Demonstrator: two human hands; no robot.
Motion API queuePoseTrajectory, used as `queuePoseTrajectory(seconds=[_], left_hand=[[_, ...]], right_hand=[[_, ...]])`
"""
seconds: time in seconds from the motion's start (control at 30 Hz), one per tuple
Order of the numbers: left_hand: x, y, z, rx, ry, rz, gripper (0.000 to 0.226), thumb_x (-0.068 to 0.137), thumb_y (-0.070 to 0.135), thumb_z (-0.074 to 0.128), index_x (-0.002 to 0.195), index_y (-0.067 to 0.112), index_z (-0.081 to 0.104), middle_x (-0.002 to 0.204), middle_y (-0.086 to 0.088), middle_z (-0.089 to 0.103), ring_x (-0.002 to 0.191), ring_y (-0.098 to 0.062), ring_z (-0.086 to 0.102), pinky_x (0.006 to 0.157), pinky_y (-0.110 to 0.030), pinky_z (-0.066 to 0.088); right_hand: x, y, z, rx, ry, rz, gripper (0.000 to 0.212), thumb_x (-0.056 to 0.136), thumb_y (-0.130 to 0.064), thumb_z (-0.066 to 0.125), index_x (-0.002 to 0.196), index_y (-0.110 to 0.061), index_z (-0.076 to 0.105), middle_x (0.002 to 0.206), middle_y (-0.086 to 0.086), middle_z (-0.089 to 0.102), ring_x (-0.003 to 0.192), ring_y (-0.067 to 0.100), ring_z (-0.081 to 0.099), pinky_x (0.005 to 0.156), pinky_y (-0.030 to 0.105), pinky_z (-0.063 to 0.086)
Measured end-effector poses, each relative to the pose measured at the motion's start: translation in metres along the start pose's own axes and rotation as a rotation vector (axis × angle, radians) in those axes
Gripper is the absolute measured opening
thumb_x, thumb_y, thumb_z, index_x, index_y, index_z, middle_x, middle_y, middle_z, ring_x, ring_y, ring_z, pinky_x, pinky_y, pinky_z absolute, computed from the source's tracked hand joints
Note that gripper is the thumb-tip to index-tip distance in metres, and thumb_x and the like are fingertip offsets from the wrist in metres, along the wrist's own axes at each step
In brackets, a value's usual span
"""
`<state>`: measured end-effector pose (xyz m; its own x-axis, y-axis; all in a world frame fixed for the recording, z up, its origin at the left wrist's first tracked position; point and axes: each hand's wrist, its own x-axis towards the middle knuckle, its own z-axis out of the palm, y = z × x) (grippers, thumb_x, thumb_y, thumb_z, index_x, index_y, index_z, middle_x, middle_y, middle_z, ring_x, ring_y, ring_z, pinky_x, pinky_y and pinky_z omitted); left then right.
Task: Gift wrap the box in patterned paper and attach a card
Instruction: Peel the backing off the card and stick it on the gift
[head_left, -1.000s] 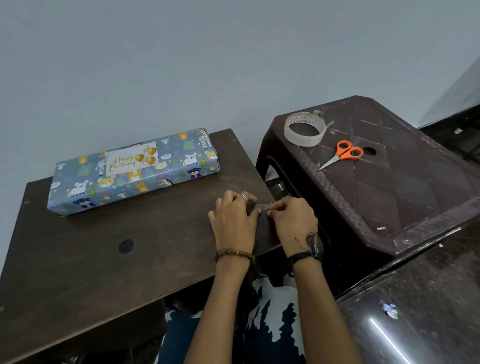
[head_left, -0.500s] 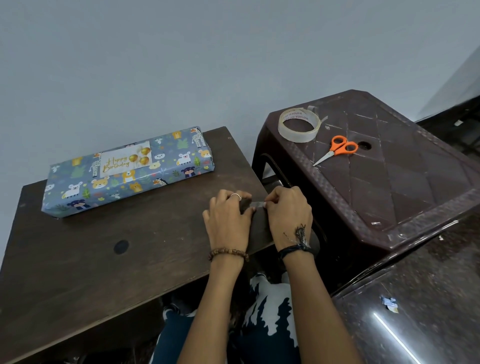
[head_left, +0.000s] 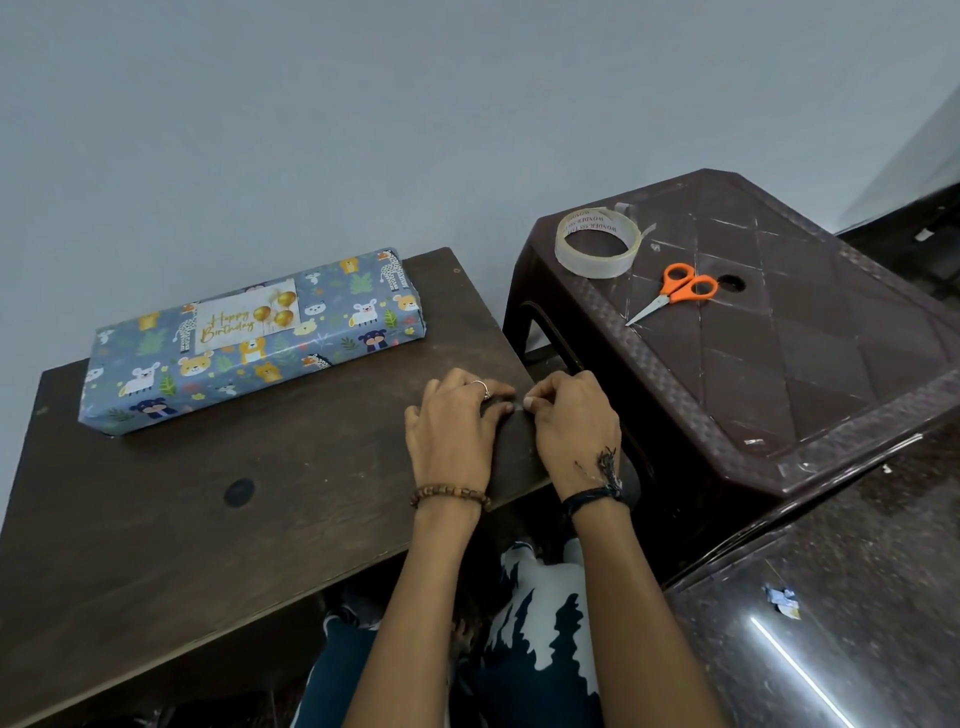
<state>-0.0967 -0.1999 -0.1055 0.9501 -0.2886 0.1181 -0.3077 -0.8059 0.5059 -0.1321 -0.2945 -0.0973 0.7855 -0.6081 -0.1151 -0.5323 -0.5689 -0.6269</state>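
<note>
The box, wrapped in blue animal-print paper, lies at the back of the dark wooden table. A white "Happy Birthday" card sits on its top face. My left hand and my right hand meet near the table's right edge, well in front of the box. Their fingertips pinch a small strip of clear tape between them; most of the strip is hidden by the fingers.
A brown plastic stool stands right of the table. On it lie a roll of clear tape and orange-handled scissors. A grey wall rises behind. A glossy dark surface fills the lower right.
The hands have stayed together at the table's right edge, working the tape strip. The view has shifted a little; the box, roll and scissors have not moved.
</note>
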Motion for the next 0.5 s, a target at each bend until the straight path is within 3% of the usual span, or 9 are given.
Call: queuePoseTrajectory(seconds=[0.17,0.27,0.33,0.5], left_hand=[[0.004,-0.005,-0.002,-0.153,-0.018,-0.049,0.009,0.089,0.026,0.057,0.087,0.025,0.066,0.1,0.006,0.058,0.099,-0.014,0.053,0.084,-0.034,0.042],[0.005,-0.014,-0.012,-0.33,0.063,-0.141,0.01,0.088,0.016,0.058,0.084,0.021,0.065,0.098,0.002,0.063,0.092,-0.015,0.06,0.081,-0.028,0.046],[0.002,-0.023,-0.019,-0.329,0.083,-0.17,0.012,0.089,0.013,0.058,0.086,0.02,0.067,0.1,0.001,0.064,0.093,-0.015,0.06,0.081,-0.024,0.044],[-0.022,-0.048,-0.033,-0.208,-0.028,-0.11,0.018,0.09,0.011,0.056,0.102,0.013,0.07,0.109,-0.002,0.063,0.103,-0.017,0.057,0.089,-0.026,0.042]], right_hand=[[0.006,0.003,0.003,0.209,-0.131,0.083,0.013,0.091,-0.026,0.055,0.08,-0.024,0.061,0.103,0.002,0.061,0.087,0.019,0.06,0.07,0.028,0.042],[-0.001,-0.002,-0.006,0.716,-0.26,0.126,0.016,0.093,-0.024,0.054,0.079,-0.021,0.063,0.079,-0.002,0.061,0.072,0.01,0.057,0.062,0.024,0.045],[-0.007,-0.008,-0.011,0.973,-0.275,0.139,0.018,0.094,-0.02,0.053,0.078,-0.021,0.062,0.079,-0.007,0.058,0.075,0.003,0.053,0.063,0.019,0.044],[-0.024,-0.014,-0.004,0.925,-0.227,0.098,0.025,0.097,-0.014,0.045,0.084,-0.023,0.065,0.085,-0.01,0.06,0.08,0.001,0.052,0.069,0.021,0.044]])
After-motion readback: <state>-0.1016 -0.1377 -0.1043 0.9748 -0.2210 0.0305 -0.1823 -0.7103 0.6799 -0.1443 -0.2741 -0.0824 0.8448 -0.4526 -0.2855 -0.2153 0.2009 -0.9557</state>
